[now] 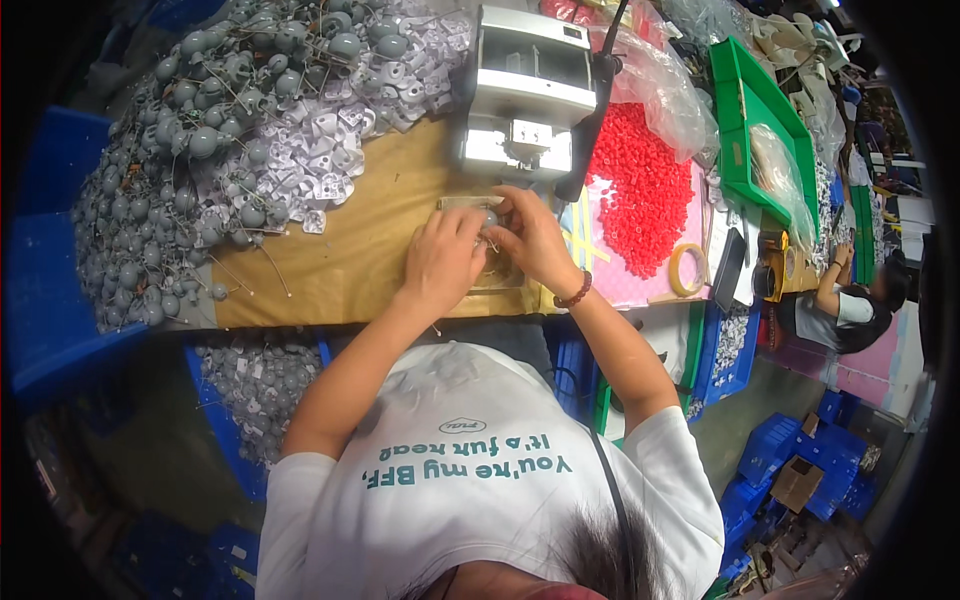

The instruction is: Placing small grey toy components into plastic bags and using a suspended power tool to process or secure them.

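Both hands meet at the table's front edge, below a white machine. Between their fingertips is a small grey round part, mostly covered by the fingers. My left hand closes on it from the left with fingers bent over. From the other side, my right hand pinches it between thumb and fingers. Under the hands lies a flat, tray-like piece on the brown table covering. A thin wire end hangs below my left wrist.
Left lies a heap of grey ball-shaped parts with wires, beside pale plastic pieces. Right are small red parts, a tape roll and a green tray. Blue bins flank the table. Another person works far right.
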Demonstrator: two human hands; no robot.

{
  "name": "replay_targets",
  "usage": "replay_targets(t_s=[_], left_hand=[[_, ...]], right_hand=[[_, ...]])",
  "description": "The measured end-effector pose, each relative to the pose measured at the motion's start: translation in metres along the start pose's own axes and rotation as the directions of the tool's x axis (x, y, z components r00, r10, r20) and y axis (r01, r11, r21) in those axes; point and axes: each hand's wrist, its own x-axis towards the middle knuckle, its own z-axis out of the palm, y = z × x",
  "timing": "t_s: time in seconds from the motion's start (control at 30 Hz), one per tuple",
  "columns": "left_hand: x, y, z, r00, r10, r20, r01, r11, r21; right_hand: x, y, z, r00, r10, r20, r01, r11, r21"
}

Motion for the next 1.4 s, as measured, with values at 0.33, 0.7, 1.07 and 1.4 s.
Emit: replay_targets(t_s=[0.33, 0.7, 1.07, 1.4], left_hand=[[0.003, -0.005, 0.013, 0.999, 0.037, 0.027, -0.041, 0.99, 0.136], [-0.001, -0.009, 0.024, 0.997, 0.037, -0.071, -0.032, 0.996, 0.078], [-0.005, -0.007, 0.024, 0.997, -0.048, -0.058, 0.05, 0.998, 0.033], [-0.004, -0.009, 0.023, 0.999, -0.026, -0.044, 0.03, 0.995, 0.092]], right_hand=[[0.054, 0.056, -0.06, 0.742, -0.08, -0.665, 0.055, 0.997, -0.058], [0.055, -0.026, -0.087, 0.68, -0.009, -0.733, 0.412, 0.832, 0.371], [0.111, -0.08, -0.075, 0.813, -0.142, -0.565, 0.452, 0.766, 0.457], [0.073, -0.074, -0.046, 0.951, -0.01, -0.31, 0.182, 0.827, 0.531]])
